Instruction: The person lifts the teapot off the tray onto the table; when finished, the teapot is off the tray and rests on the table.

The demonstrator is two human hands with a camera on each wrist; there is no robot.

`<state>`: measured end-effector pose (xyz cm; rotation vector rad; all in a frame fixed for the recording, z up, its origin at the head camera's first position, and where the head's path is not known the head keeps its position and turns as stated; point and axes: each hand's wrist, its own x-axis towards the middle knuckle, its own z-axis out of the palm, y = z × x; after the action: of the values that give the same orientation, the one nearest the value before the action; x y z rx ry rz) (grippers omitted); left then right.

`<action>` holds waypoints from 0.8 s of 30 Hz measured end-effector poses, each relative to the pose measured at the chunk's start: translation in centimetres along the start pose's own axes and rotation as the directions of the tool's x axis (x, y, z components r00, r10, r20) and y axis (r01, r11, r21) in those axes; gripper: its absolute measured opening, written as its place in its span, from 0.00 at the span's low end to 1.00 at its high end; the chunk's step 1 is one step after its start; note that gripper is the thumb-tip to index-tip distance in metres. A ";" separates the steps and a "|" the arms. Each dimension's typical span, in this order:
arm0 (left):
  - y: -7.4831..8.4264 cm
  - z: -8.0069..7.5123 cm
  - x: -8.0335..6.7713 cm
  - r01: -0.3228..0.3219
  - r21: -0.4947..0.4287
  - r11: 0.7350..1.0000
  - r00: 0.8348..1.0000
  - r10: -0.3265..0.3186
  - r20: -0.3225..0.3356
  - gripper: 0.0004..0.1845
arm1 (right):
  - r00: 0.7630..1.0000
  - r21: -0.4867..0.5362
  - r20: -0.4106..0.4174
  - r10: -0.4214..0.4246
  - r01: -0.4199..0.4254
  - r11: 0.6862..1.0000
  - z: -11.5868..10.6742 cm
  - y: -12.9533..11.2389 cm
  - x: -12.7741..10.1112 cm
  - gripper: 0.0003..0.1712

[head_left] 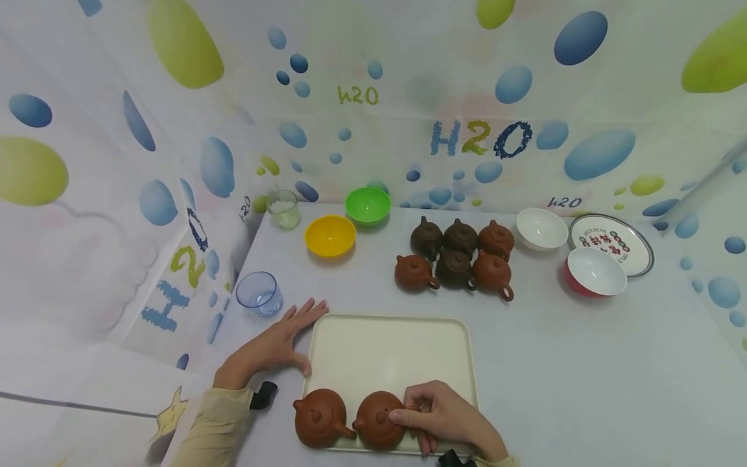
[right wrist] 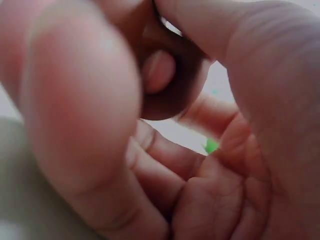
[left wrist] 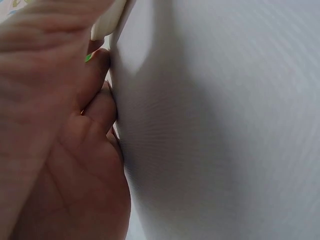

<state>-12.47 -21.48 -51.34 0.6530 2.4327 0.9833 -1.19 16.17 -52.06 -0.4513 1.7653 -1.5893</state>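
A cream rectangular tray [head_left: 391,353] lies in front of me on the white table. Beside its left edge my left hand [head_left: 273,345] rests on the table, fingers spread and thumb at the rim. In the left wrist view, that hand's palm [left wrist: 75,175] is close to the cloth. At the tray's near side, my right hand [head_left: 448,415] holds a reddish-brown clay teapot [head_left: 376,428], its thumb over the lid. The right wrist view shows the fingers around the looped handle [right wrist: 182,102]. Another reddish-brown teapot [head_left: 318,418] sits to the left, overlapping the tray's near-left corner.
Behind the tray stand several brown teapots [head_left: 455,267] in a cluster. To the left are a blue glass [head_left: 259,295], a clear glass [head_left: 283,211], a yellow bowl [head_left: 330,237] and a green bowl [head_left: 367,206]. Farther right are a white bowl [head_left: 541,230], a red-and-white bowl [head_left: 595,272] and an oval plate [head_left: 633,250].
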 end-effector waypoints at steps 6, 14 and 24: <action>-0.1 0.3 -0.1 -0.022 0.012 1.000 1.000 0.022 -0.013 0.70 | 0.999 -0.031 -0.038 -0.008 0.006 0.999 0.2 0.4 -0.3 0.30; 0.2 0.1 -0.1 -0.004 0.029 1.000 1.000 0.005 -0.008 0.71 | 0.999 -0.016 -0.027 -0.039 0.038 0.999 0.1 0.5 -0.2 0.29; 0.0 0.2 -0.1 -0.037 0.040 0.999 0.999 0.038 -0.021 0.69 | 0.992 0.082 -0.039 -0.116 0.119 0.990 0.3 0.8 -0.2 0.26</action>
<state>-12.26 -21.47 -51.43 0.7070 2.4734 0.9636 -0.70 16.19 -52.76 -0.4985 1.7167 -1.7558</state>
